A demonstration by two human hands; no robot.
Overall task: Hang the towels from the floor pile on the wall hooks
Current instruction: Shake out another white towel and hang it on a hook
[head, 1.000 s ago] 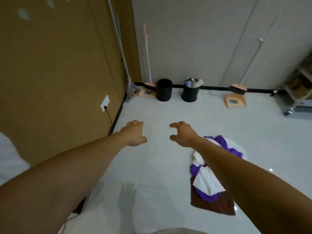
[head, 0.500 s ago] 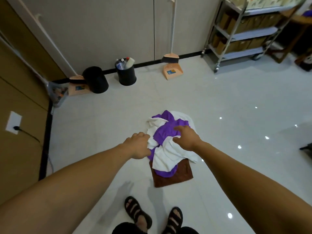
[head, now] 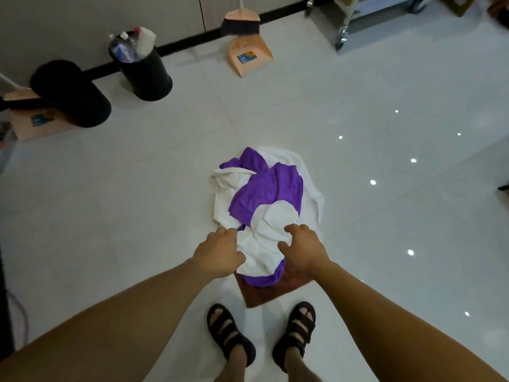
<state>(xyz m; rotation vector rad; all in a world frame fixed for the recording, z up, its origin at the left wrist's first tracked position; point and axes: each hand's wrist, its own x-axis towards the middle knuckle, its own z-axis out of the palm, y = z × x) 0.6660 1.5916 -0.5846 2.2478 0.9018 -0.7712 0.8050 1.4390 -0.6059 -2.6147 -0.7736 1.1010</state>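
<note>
Head camera looks straight down at two feet in black sandals (head: 230,336) standing on a glossy white tiled floor (head: 124,216), with both bare forearms reaching forward above them. Just ahead of the toes lies the towel pile: a brown towel (head: 261,295) flat on the floor at the bottom, and a white towel (head: 261,249) crumpled over it. A purple towel (head: 268,193) is tangled through the heap and also pokes out under the white one's near edge. The left hand (head: 220,253) sits at the white towel's left edge with its fingers curled and the thumb against the cloth; whether any fabric is actually pinched cannot be made out. The right hand (head: 303,249) is at the towel's right side, fingers bent in a loose claw and thumb spread apart, its fingertips on the cloth without closing round it. Farther off to the left stand two black bins, one (head: 73,95) beside a peach dustpan, the other (head: 146,74) stuffed with plastic bottles. Against the far wall's dark baseboard lean another peach dustpan (head: 249,56) and a broom (head: 241,23). To their right is the wheeled foot of a metal rack (head: 343,37).
</note>
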